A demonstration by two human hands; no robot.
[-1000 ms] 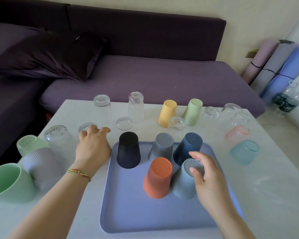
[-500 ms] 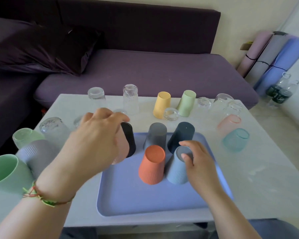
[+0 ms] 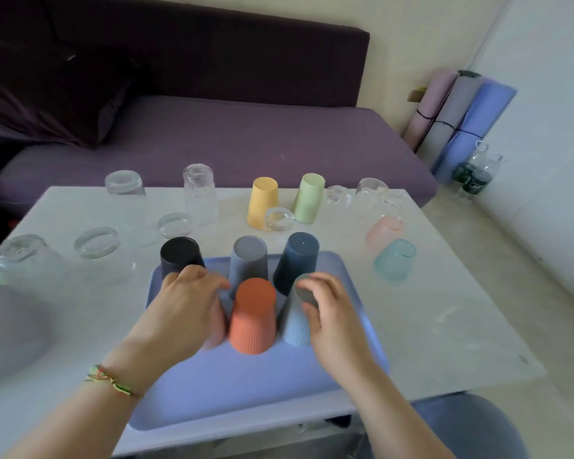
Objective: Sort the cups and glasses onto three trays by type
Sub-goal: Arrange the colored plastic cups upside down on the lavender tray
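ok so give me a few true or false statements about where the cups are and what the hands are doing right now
1. The orange ribbed plastic cup stands upside down on the lavender plastic tray. True.
2. The yellow plastic cup is on the tray. False: it stands on the white table beyond it, beside the pale green plastic cup.
3. The right hand grips the blue-grey ribbed cup. True.
4. The left hand is empty. False: it holds a pink cup, mostly hidden, beside the orange cup.
5. The teal frosted glass is left of the tray. False: it is to its right.
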